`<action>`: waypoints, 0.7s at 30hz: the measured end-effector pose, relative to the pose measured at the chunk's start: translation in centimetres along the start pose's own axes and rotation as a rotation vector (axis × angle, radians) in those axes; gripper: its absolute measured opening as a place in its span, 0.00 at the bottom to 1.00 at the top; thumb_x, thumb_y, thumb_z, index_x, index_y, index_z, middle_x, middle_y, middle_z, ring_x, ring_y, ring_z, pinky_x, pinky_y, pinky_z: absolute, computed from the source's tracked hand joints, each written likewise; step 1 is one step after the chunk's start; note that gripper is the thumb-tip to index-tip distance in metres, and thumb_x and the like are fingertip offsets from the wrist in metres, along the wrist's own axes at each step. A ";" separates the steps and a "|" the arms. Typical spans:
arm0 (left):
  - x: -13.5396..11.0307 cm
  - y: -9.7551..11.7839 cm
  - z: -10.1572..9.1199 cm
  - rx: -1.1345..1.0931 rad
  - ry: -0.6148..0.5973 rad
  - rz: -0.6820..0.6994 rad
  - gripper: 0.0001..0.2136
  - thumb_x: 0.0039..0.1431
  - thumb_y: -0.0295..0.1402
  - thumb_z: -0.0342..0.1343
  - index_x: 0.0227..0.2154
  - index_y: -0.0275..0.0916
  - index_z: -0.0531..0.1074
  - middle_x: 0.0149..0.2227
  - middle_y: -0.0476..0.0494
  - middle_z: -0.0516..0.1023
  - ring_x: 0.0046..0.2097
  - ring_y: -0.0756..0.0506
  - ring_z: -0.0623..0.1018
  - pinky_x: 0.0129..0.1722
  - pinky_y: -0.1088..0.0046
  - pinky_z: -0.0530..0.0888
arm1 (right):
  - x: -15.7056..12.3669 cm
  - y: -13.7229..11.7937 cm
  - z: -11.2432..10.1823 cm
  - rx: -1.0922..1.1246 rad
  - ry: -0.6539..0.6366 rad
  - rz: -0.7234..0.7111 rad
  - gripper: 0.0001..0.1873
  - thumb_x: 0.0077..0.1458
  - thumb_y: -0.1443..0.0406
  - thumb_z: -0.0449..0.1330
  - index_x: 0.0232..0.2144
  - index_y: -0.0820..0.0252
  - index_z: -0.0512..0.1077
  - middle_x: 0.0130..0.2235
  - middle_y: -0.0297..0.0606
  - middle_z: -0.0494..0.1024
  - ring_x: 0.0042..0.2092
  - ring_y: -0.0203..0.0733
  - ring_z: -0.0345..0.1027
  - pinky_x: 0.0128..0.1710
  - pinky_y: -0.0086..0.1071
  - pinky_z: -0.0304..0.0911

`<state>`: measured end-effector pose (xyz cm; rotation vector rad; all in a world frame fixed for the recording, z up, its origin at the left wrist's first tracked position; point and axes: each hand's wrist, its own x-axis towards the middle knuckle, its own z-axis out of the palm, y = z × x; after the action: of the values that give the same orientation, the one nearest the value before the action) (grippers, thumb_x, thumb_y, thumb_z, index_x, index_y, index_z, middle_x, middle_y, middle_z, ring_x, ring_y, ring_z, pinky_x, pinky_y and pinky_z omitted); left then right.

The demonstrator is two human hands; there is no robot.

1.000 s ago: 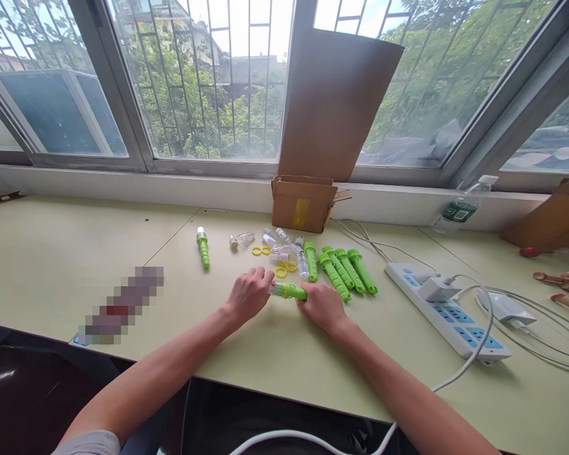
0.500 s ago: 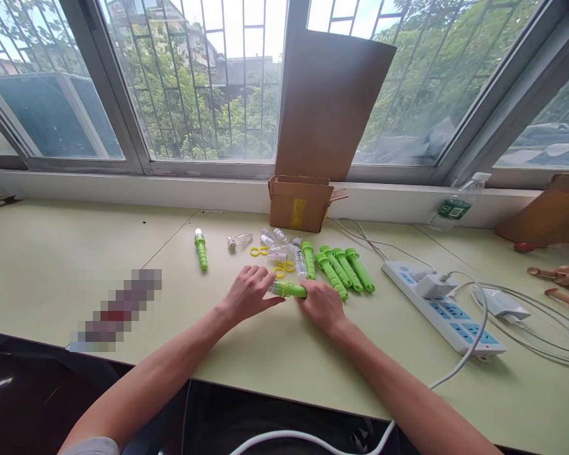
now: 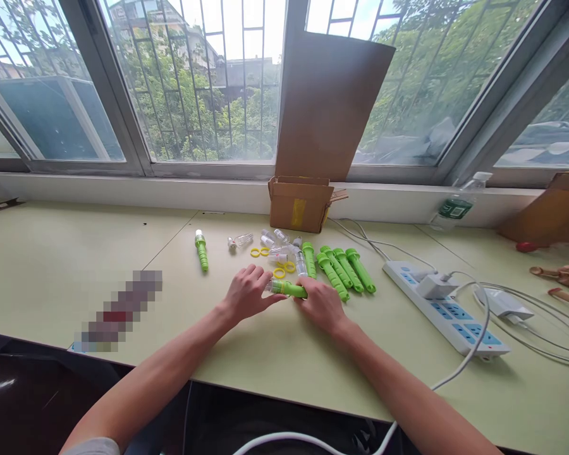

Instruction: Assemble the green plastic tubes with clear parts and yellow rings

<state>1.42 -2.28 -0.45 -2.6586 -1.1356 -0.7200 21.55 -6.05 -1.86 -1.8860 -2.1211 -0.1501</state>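
Between my hands a green plastic tube [image 3: 290, 289] with a clear head and a yellow ring lies sideways, just above the tabletop. My left hand [image 3: 247, 292] is closed round its clear end. The green end sits in my right hand [image 3: 323, 306], whose fingers are wrapped round it. Just beyond, several clear plastic pieces [image 3: 298, 260] and yellow rings [image 3: 279, 273] lie in a loose group. Several green handles [image 3: 342, 268] rest side by side past my right hand. A green handle with a clear, white-tipped head [image 3: 201, 251] lies apart on the left.
A cardboard box [image 3: 298, 205] stands at the back by the window. To the right lie a white power strip [image 3: 448, 313] with plugs and cables, and a charger [image 3: 502, 303]. A plastic bottle [image 3: 455, 205] leans at the sill. A blurred patch [image 3: 123, 309] covers something at left.
Both hands keep hold of the green tube in nearly the same place. My left hand has shifted very slightly to the left, and a little more of the yellow ring area shows.
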 end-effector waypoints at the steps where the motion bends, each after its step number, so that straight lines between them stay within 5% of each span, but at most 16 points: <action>1: 0.0 -0.1 0.0 -0.002 0.014 -0.015 0.25 0.58 0.55 0.42 0.37 0.37 0.69 0.34 0.40 0.72 0.38 0.43 0.70 0.37 0.68 0.66 | 0.0 0.0 0.0 0.021 0.006 -0.009 0.07 0.54 0.62 0.55 0.34 0.57 0.69 0.36 0.34 0.77 0.34 0.38 0.69 0.27 0.29 0.47; 13: 0.2 -1.5 0.7 0.011 0.114 -0.088 0.23 0.56 0.56 0.45 0.34 0.38 0.68 0.32 0.42 0.72 0.35 0.44 0.71 0.28 0.71 0.66 | 0.0 -0.2 0.5 0.139 0.078 -0.099 0.12 0.57 0.59 0.53 0.41 0.56 0.69 0.40 0.36 0.77 0.38 0.42 0.70 0.32 0.30 0.56; 21: 0.5 -2.7 0.7 -0.014 0.012 -0.145 0.24 0.57 0.56 0.43 0.35 0.39 0.68 0.34 0.42 0.71 0.39 0.43 0.71 0.31 0.70 0.68 | -0.1 -0.3 0.3 0.200 0.033 -0.123 0.19 0.55 0.65 0.53 0.50 0.55 0.66 0.46 0.38 0.76 0.44 0.43 0.70 0.39 0.32 0.61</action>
<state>0.10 0.17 -0.94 -2.5999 -1.3359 -0.7687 21.21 -6.10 -2.17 -1.6306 -2.1431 0.0057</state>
